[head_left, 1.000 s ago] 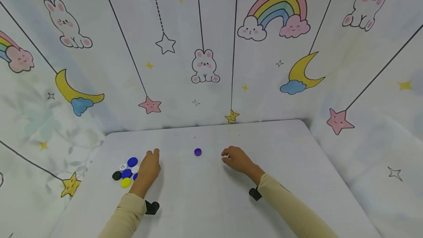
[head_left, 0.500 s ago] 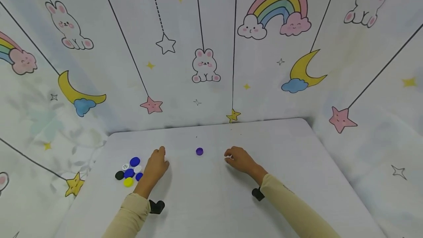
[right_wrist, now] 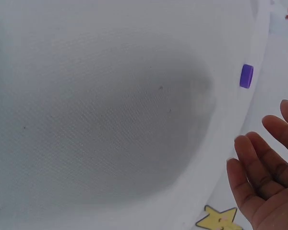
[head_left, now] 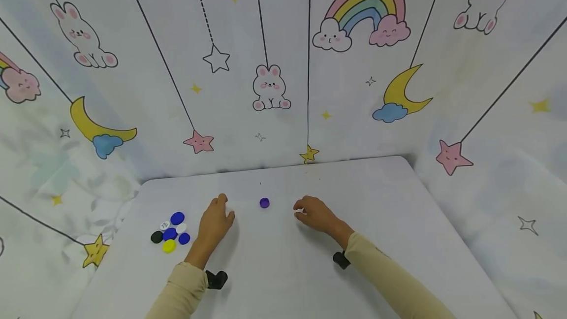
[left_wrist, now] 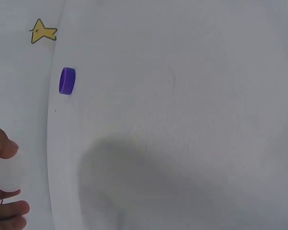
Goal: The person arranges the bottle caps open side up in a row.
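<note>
My left hand [head_left: 214,223] is over the table, left of a purple bottle cap [head_left: 264,203]. In the left wrist view, its thumb and fingers pinch a white round cap [left_wrist: 8,173]; the head view hides this cap behind the hand. The purple cap [left_wrist: 67,81] lies with its hollow side up, touched by neither hand. To its right, my right hand [head_left: 316,214] hovers with relaxed, slightly bent fingers [right_wrist: 246,148] and holds nothing.
Left of my left hand lies a loose group of several caps: blue [head_left: 170,234], white [head_left: 181,229], black [head_left: 157,237] and yellow [head_left: 169,245]. Behind the white table [head_left: 283,270] hangs a patterned cloth [head_left: 239,127]. A dark wrist mount [head_left: 217,279] sits on each forearm.
My left hand has moved right, away from the cap group toward the purple cap, uncovering a blue cap. The right hand stays nearly in place.
</note>
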Demonstrator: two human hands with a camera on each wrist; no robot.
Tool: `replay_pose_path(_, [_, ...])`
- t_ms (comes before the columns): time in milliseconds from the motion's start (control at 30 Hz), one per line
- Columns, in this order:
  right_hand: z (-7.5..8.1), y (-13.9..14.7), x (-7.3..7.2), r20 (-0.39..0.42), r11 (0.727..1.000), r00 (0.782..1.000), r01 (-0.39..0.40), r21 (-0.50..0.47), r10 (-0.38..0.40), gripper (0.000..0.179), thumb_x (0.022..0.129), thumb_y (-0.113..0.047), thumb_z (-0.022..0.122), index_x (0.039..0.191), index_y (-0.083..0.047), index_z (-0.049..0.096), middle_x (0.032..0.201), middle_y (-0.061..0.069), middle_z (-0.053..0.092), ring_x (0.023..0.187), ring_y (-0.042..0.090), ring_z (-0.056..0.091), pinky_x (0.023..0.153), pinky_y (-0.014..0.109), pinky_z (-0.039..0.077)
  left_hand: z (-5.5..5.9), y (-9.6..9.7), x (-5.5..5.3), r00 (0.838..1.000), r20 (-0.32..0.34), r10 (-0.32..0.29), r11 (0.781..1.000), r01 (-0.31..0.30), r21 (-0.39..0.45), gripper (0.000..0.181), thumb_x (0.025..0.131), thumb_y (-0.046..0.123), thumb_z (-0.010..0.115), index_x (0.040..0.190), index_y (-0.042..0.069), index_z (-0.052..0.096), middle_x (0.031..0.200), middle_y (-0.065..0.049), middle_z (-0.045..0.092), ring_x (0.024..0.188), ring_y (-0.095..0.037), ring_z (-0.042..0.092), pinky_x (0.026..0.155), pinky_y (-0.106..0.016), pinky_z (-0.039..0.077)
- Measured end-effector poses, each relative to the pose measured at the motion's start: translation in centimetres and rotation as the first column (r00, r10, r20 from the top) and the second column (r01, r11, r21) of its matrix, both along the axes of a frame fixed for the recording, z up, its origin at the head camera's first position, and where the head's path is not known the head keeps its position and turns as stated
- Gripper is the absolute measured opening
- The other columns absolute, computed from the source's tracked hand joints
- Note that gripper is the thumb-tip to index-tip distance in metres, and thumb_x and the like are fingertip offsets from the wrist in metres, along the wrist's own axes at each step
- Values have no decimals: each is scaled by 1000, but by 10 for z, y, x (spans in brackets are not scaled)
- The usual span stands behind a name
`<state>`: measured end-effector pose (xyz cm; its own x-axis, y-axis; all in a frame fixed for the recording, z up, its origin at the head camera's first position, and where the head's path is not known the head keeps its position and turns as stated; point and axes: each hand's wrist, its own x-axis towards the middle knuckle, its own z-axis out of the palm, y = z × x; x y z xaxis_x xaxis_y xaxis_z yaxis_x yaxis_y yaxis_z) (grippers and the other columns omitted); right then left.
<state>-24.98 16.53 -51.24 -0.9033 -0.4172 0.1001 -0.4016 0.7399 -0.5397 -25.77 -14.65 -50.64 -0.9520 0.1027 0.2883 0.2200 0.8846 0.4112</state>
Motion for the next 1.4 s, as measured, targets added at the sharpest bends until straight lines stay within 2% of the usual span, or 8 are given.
replay_pose_path(167, [1,-5,1,-6,1000,1000,-8,19,8,20,94,-16,66,109,-5,70,100,4,66,92,20,63,81,37,54,-1,13,-1,996,-89,6,1000,-6,-9,39,83,14,75,113,-3,57,99,-25,68,77,-39,67,82,-58,48])
replay_pose_path(400, [2,-11,2,3,999,1000,-20,35,20,21,95,-17,64,111,-5,69,103,4,66,93,18,63,82,36,53,0,23,1,995,-102,-21,997,28,70,40,82,11,77,114,-5,58,101,-27,67,83,-42,67,74,-50,54])
replay_pose_path(700, [12,-18,6,-1,1000,1000,-23,-4,23,23,95,-17,64,113,-3,69,102,5,66,93,20,63,83,37,53,-1,28,5,989,-146,-34,988,55,142,39,82,11,78,112,-3,59,105,-25,67,92,-41,68,78,-49,55])
replay_pose_path(833, [12,-19,7,10,1000,1000,-16,-17,16,23,95,-16,64,112,-3,69,101,6,66,93,21,62,82,37,53,-5,35,5,978,-199,-62,975,101,195,36,81,10,78,110,-1,61,110,-22,66,97,-41,67,83,-49,54])
replay_pose_path(1000, [12,-17,4,6,1000,1000,-25,10,25,20,97,-24,61,109,-10,70,98,1,66,90,15,61,79,32,52,-6,45,3,955,-277,-102,964,163,208,36,79,9,80,109,2,62,109,-17,66,99,-37,66,86,-50,53])
replay_pose_path(1233, [25,-17,-5,13,999,1000,-18,-49,19,30,100,-38,55,111,-15,70,100,-3,67,90,12,59,81,33,51,5,59,4,857,-464,-224,960,276,48,39,73,5,85,104,3,62,104,-15,65,88,-33,65,77,-45,54])
replay_pose_path(1300, [28,-19,-5,13,997,1000,-20,-78,21,32,101,-39,52,113,-15,70,102,-3,68,90,12,60,81,34,51,8,63,5,847,-472,-246,955,294,29,39,73,6,85,104,4,61,104,-14,65,89,-32,65,78,-45,55])
replay_pose_path(1400, [31,-21,-5,14,994,1000,-19,-111,20,35,102,-41,49,114,-15,69,106,-3,69,93,12,61,83,35,52,12,69,6,850,-456,-264,950,312,30,37,75,8,84,105,4,61,106,-14,65,91,-32,65,80,-45,55])
